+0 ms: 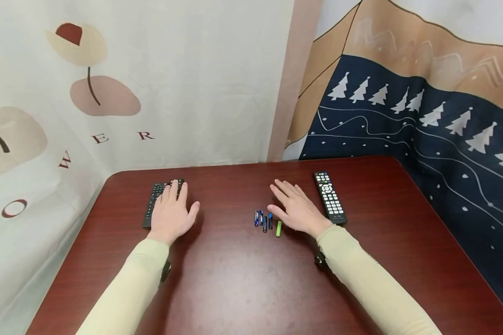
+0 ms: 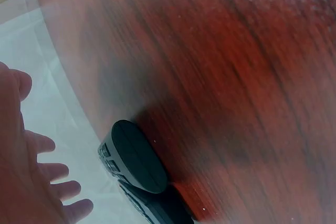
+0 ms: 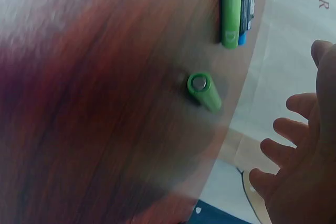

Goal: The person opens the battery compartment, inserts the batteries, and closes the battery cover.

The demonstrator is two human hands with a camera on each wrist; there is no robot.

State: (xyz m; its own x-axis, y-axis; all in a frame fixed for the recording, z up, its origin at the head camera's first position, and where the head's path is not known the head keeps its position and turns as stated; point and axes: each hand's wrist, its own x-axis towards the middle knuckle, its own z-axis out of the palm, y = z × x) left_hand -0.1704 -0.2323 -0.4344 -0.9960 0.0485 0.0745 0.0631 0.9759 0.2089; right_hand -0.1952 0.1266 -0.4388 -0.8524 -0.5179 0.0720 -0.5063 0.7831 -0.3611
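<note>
At the left, my left hand (image 1: 172, 214) is spread flat above two black remote controls, fingers straight. One remote (image 1: 154, 200) shows at the hand's left edge; the other remote (image 1: 180, 181) is mostly hidden behind the fingers. The left wrist view shows the ends of both remotes (image 2: 137, 158), apart from the fingers. My right hand (image 1: 299, 211) hovers with its fingers extended, just right of several blue batteries (image 1: 265, 224) and a green battery (image 1: 278, 229). A second green battery (image 3: 206, 93) appears in the right wrist view; the right hand hides it from the head view.
A black remote control with white buttons (image 1: 330, 197) lies face up right of the right hand. Everything lies on a dark red wooden table (image 1: 230, 279). Behind it hangs a pale printed curtain (image 1: 201, 93), with a navy tree-patterned cloth (image 1: 360, 125) at the right.
</note>
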